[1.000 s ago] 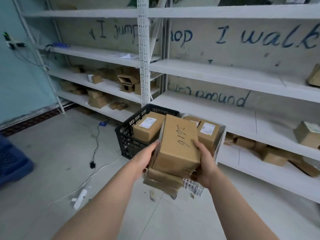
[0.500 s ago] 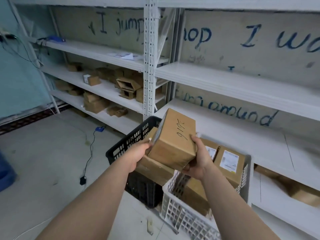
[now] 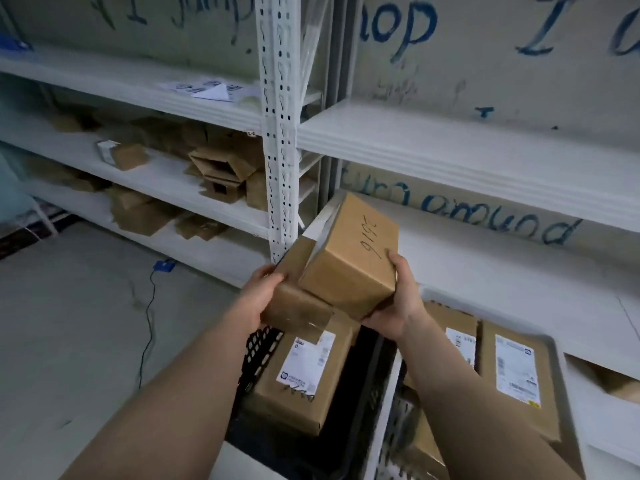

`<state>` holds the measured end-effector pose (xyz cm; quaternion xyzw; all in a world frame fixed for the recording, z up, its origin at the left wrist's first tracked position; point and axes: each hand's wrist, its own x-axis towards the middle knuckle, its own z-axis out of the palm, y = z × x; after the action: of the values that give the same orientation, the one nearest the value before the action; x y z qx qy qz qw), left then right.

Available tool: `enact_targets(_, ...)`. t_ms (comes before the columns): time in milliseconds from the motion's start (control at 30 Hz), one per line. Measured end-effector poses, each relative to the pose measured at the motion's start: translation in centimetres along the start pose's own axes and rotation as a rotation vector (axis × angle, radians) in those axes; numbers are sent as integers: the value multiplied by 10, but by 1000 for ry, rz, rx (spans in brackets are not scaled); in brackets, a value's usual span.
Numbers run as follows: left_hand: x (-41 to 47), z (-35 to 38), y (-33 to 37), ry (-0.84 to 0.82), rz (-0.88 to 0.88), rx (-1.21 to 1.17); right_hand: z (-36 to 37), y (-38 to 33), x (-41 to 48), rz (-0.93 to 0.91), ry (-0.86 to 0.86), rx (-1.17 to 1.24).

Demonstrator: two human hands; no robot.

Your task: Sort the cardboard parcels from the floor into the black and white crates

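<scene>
Our left hand (image 3: 266, 292) grips the lower parcel (image 3: 298, 306), our right hand (image 3: 398, 301) the upper parcel (image 3: 349, 259); both seem stiff, probably light, best held by their edges

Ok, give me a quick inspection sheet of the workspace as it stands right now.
Surface: grey floor, scuffed.
Job's things: marked parcel stacked on lower parcel, both held above the black crate, which holds one labelled parcel; the white crate holds more labelled parcels.
Clutter: loose cardboard boxes on the left shelves; papers on the shelf above them.
Hands: left hand grips the lower parcel's left end; right hand grips the marked parcel's right corner.
Cables: dark cable trails across the floor from a blue plug.
Surroundings: white shelving; wall with blue handwriting.
</scene>
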<state>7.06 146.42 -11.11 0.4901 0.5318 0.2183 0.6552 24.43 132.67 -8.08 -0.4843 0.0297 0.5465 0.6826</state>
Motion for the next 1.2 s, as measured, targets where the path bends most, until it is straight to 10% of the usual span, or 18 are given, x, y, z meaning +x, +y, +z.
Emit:
enact_targets(667, 195, -23, -11, -117, -7, 87, -11, 33, 153, -39, 543, -199)
enact_targets(1200, 210, -24, -17, -157, -35, 526, -2, 46, 164, 22, 609, -411)
